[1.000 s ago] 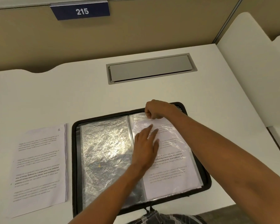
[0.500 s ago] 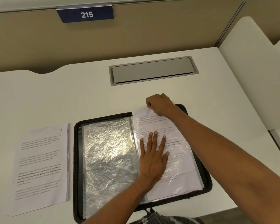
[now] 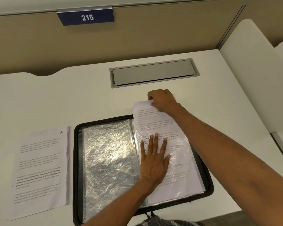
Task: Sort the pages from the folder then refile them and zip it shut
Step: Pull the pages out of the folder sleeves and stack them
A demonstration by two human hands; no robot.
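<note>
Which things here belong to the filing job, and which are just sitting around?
Job: zip folder, its plastic sleeve, page pinched by right hand, loose page stack, left hand pressing the sleeve.
Just there: desk cable hatch, number plate 215.

The folder [image 3: 75, 160] has a matt black rim; its plastic sleeves [image 3: 108, 160] are glossy and crinkled. The paper page [image 3: 143, 110] at the folder's far edge looks matt, the tabletop [image 3: 55, 98] around the folder smooth white.

One zip folder [image 3: 75, 160], one loose stack of pages [image 3: 39, 168], one page [image 3: 142, 109] half out, one hatch [image 3: 153, 73], one number plate [image 3: 86, 17].
</note>
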